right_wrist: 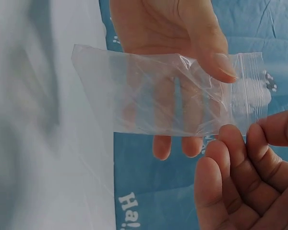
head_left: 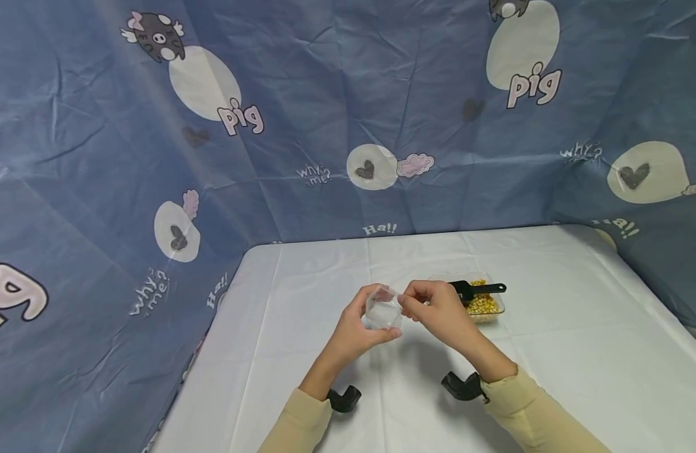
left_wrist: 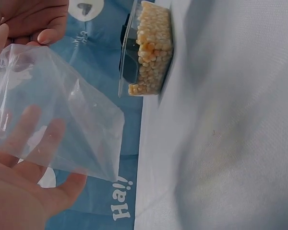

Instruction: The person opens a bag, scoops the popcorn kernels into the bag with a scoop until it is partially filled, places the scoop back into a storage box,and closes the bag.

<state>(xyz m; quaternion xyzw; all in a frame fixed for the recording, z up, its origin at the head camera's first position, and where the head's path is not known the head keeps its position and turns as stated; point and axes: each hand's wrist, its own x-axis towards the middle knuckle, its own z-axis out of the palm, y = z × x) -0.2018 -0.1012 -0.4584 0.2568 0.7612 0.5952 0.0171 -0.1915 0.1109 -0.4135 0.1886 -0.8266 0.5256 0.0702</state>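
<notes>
A clear plastic zip bag is held up above the table between both hands. My left hand grips it, with the thumb on the near face and the other fingers behind, showing through the film. At the zip end, my right hand pinches the bag's edge between thumb and fingertips. The bag looks flat and has nothing visible inside. Behind the right hand stands a clear box of yellow corn kernels, partly hidden by that hand. A black scoop lies across the box.
A white cloth covers the table. Blue printed fabric hangs behind and at the sides. Black camera mounts sit at both wrists, beside the beige sleeves.
</notes>
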